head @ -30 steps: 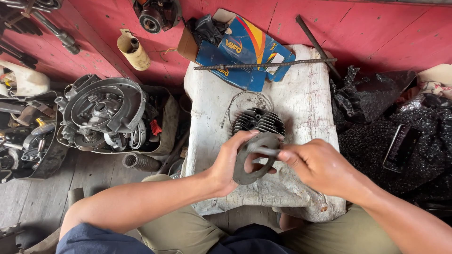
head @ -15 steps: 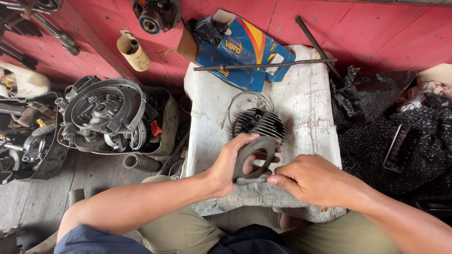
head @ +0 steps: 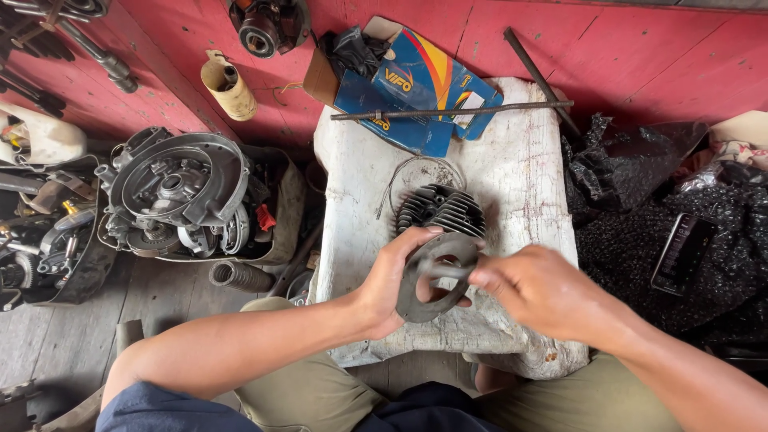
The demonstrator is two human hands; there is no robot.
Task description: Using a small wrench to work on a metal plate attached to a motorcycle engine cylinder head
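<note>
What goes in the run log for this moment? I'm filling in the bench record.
left hand: holds grey gasket | right hand: works at gasket | finned cylinder: on white block behind hands

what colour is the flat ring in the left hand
Dark grey flat ring, seen best in the head view.

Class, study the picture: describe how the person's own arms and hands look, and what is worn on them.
Both hands, left and right, are bare: no gloves, and no rings or watch that I can see. The forearms are uncovered too. A dark blue sleeve shows at the left upper arm. The right hand is slightly blurred.
</note>
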